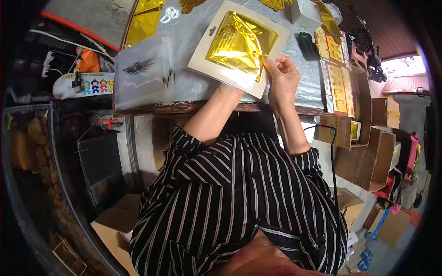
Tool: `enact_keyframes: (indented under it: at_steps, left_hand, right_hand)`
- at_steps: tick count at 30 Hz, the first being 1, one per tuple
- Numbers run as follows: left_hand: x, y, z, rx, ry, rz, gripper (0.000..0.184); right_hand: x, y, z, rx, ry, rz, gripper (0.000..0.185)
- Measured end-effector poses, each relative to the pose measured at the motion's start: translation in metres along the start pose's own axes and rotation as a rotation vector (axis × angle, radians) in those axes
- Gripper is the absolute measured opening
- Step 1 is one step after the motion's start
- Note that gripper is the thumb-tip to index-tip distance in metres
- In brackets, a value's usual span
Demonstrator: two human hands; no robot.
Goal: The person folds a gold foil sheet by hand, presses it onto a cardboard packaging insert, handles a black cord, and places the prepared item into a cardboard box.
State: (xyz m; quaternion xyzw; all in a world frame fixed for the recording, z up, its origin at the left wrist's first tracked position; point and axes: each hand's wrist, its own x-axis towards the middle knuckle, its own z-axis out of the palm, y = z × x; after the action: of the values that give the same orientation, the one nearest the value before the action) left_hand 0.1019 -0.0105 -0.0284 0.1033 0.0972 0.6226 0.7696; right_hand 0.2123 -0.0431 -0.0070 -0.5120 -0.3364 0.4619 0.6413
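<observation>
A white backing card (199, 59) with a hang hole is tilted above the table. On its face lies folded shiny gold foil (235, 43). My left hand (233, 90) is behind the card, supporting it from below; its fingers are hidden and only the wrist area shows. At the card's right edge, my right hand (283, 80) pinches the lower right part of the foil between thumb and index finger, its other fingers curled.
The table (184, 94) has a silvery cover. At left stand clear plastic sleeves (142, 73); white rings (170, 14) lie behind. Gold-lettered packages (337, 87), a black object (307, 46) and a white box (306, 14) are at right. Cardboard boxes (363, 161) stand beside the table.
</observation>
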Motion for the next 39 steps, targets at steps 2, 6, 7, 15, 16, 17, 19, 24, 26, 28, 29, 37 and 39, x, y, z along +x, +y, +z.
enact_keyframes:
  at_steps: [2,6,7,15,16,17,19,24,26,28,29,37,39]
  left_hand:
    - [0.001,-0.003,-0.013,-0.155,-0.124,-0.043,0.041]
    - [0.003,-0.001,-0.024,-0.159,-0.117,-0.039,0.044]
    - [0.004,-0.001,-0.026,-0.159,-0.115,-0.037,0.044]
    - [-0.007,-0.003,-0.024,-0.176,-0.196,-0.079,0.043]
    - [-0.006,-0.006,-0.024,-0.176,-0.198,-0.070,0.043]
    - [-0.005,-0.011,-0.025,-0.148,-0.179,-0.066,0.040]
    - [-0.007,-0.013,-0.025,-0.120,-0.159,-0.058,0.038]
    - [-0.001,-0.026,-0.046,0.118,-0.224,-0.104,0.024]
    - [-0.003,-0.030,-0.043,0.070,-0.232,-0.079,0.024]
    - [-0.001,-0.032,-0.046,0.022,-0.239,-0.055,0.024]
    - [-0.001,-0.033,-0.050,0.012,-0.247,-0.081,0.023]
    - [-0.011,-0.020,-0.056,1.087,-0.217,0.374,0.034]
    - [-0.011,-0.005,-0.052,1.566,-0.204,0.403,0.041]
  right_hand:
    - [0.003,0.003,-0.004,-0.013,-0.017,-0.024,0.013]
    - [0.006,0.002,-0.006,-0.077,-0.096,0.009,0.014]
    - [0.006,0.001,-0.007,-0.078,-0.098,0.010,0.014]
    - [0.002,-0.002,-0.009,-0.100,-0.077,0.086,0.015]
    - [0.002,0.000,-0.009,-0.101,-0.086,0.084,0.015]
    - [0.002,0.002,-0.009,-0.071,-0.075,0.083,0.015]
    - [0.001,0.004,-0.008,-0.041,-0.069,0.084,0.015]
    - [-0.001,0.002,-0.002,0.059,-0.070,0.164,0.014]
    - [0.000,0.005,-0.001,0.061,-0.074,0.165,0.014]
    - [0.001,0.005,0.001,0.065,-0.078,0.167,0.014]
    - [0.000,0.005,0.001,0.066,-0.070,0.182,0.013]
    - [0.000,0.007,-0.006,0.164,-0.134,0.307,0.011]
    - [-0.003,0.000,-0.007,0.034,-0.147,0.278,0.010]
